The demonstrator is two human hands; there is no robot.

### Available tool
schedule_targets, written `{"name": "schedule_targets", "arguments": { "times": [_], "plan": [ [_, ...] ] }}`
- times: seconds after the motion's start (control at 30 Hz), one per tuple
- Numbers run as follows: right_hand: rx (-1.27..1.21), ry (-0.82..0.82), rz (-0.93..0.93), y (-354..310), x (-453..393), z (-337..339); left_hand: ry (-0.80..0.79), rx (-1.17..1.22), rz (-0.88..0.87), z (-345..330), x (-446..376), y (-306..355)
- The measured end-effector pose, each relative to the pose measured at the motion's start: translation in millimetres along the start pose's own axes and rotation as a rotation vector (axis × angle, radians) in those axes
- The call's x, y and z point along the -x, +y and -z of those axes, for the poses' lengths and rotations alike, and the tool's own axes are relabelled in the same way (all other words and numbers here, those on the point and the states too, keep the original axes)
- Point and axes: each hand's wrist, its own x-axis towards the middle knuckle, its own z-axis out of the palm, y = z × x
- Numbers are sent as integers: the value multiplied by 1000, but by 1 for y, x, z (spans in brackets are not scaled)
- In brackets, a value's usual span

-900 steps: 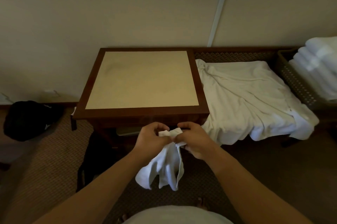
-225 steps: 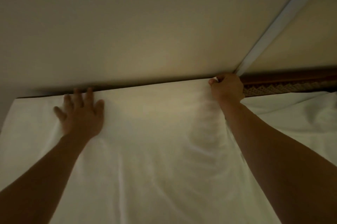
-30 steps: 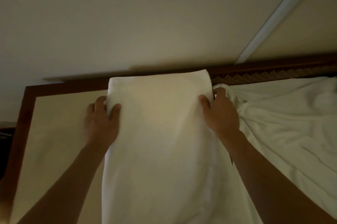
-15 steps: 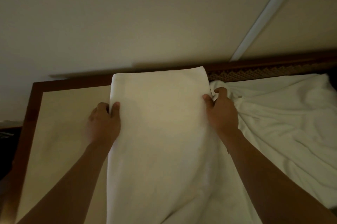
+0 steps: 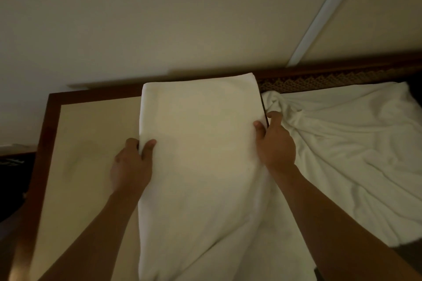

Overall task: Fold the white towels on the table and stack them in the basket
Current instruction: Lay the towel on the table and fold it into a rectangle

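A white towel [image 5: 201, 155] folded into a long strip lies on the wood-framed table [image 5: 91, 134], running from the far edge toward me. My left hand [image 5: 132, 166] pinches its left edge, thumb on top. On the opposite side my right hand [image 5: 274, 146] grips the right edge, thumb on the cloth and fingers beneath. The near end of the strip is rumpled and hangs off toward me. The basket is out of view.
A heap of crumpled white towels [image 5: 342, 155] covers the bench to the right of the table. A woven dark rail [image 5: 331, 79] runs behind it along the beige wall. A dark object [image 5: 13, 178] sits left of the table.
Both hands have slid toward me along the towel's edges, and the view has shifted a little. The towel, spread wide seconds ago, is now a narrow strip.
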Motion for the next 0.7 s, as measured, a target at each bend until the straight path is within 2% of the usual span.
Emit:
{"name": "schedule_targets", "arguments": {
  "times": [0.23, 0.33, 0.37, 0.43, 0.5, 0.57, 0.63, 0.7],
  "plan": [
    [94, 29, 96, -11, 2, -11, 41, -103, 68, 10, 0, -17],
    [271, 179, 129, -20, 1, -12, 180, -173, -95, 9, -2, -9],
    [284, 170, 184, -28, -1, -13, 187, -170, -186, 6, -6, -2],
    [272, -37, 364, -47, -10, -18, 64, -226, -365, -4, -23, 12],
    [364, -247, 518, -56, -30, -27, -114, -347, -425, -16, -48, 20],
    [436, -332, 461, -52, -61, -32, -167, -409, -390, -24, -68, 15],
    [427, -316, 328, -41, -86, -33, -136, -430, -376, -27, -74, 8],
    [410, -304, 293, -37, -96, -35, -121, -421, -376, -28, -74, 7]
  ]
}}
